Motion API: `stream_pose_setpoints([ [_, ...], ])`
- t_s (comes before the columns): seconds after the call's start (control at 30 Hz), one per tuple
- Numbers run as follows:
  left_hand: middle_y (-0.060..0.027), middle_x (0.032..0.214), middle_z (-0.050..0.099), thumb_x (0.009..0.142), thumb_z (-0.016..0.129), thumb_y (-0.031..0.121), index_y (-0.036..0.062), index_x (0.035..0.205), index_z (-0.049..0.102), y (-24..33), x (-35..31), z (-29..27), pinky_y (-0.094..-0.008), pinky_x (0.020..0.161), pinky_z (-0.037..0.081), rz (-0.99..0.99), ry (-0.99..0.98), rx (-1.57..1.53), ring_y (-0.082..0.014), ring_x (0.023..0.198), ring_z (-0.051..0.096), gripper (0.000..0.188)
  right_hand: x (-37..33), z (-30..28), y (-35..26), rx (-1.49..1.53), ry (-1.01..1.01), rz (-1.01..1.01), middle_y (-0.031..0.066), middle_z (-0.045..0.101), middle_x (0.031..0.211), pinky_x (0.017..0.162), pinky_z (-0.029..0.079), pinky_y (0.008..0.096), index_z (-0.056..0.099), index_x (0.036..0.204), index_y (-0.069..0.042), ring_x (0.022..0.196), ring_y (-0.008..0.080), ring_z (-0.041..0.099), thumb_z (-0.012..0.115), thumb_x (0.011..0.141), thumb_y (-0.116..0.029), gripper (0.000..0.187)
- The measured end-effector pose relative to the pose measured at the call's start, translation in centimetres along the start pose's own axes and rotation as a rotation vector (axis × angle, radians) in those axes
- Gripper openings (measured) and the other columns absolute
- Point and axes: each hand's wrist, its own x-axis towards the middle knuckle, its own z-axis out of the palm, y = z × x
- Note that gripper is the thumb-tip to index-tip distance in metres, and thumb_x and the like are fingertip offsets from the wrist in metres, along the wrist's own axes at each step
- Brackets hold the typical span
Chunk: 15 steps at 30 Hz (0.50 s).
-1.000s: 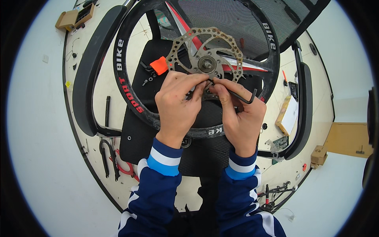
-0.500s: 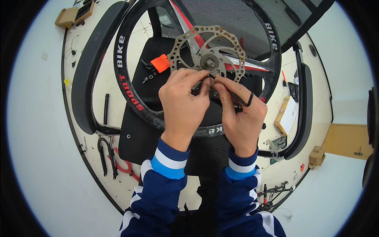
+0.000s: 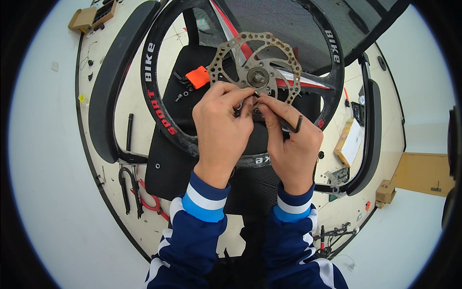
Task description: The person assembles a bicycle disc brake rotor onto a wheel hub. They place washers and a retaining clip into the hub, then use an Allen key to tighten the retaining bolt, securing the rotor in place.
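A bicycle wheel with a black rim and red-and-white spokes lies on the black chair seat. On its hub sits a perforated metal brake disc, with the axle end at its middle. Over the disc's near edge, my left hand is closed in a pinch; what it grips at the fingertips is too small and hidden to name. Close against it, my right hand holds a black hex key, whose bent end sticks out past the fingers. The key's other end points toward my left fingertips.
An orange holder with hex keys and small bolts lie on the seat, left of the disc. A nut rests nearer. Armrests flank the wheel. A black fork and a box are on the floor.
The wheel and disc appear shifted slightly right in the picture. My right hand and the hex key have shifted slightly left. Both hands keep their grip.
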Motion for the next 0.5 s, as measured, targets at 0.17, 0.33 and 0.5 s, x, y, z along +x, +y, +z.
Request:
stream_pose_setpoints([
  [0.17,-0.0084,0.084,0.069,0.076,0.074,-0.007,0.0020,0.099,0.078,-0.4,-0.3,0.5,-0.0259,0.057,0.048,0.052,0.029,-0.014,-0.0151,0.063,0.060,0.024,0.0,-0.1,-0.4,0.015,0.032,0.019,0.0129,0.077,0.096,0.075,0.057,0.0267,0.075,0.108,0.000,0.082,0.0184,0.075,0.072,0.091,0.000,0.018],
  [0.33,-0.0077,0.087,0.069,0.077,0.076,-0.005,0.0034,0.099,0.079,-1.1,-0.4,0.9,-0.0249,0.060,0.049,0.125,0.043,0.032,-0.0134,0.066,0.061,0.024,-0.2,-0.4,0.3,0.101,0.023,0.121,0.0125,0.077,0.096,0.077,0.057,0.0262,0.074,0.109,0.002,0.086,0.0171,0.074,0.069,0.093,0.002,0.017],
  [0.5,-0.0083,0.092,0.069,0.078,0.077,-0.004,0.0024,0.099,0.079,-1.7,-0.1,0.8,-0.0281,0.065,0.053,0.173,0.048,0.005,-0.0166,0.071,0.065,0.022,-0.6,0.0,1.1,0.184,0.045,0.142,0.0129,0.077,0.098,0.078,0.057,0.0256,0.073,0.111,0.004,0.089,0.0166,0.074,0.067,0.095,0.002,0.017],
])
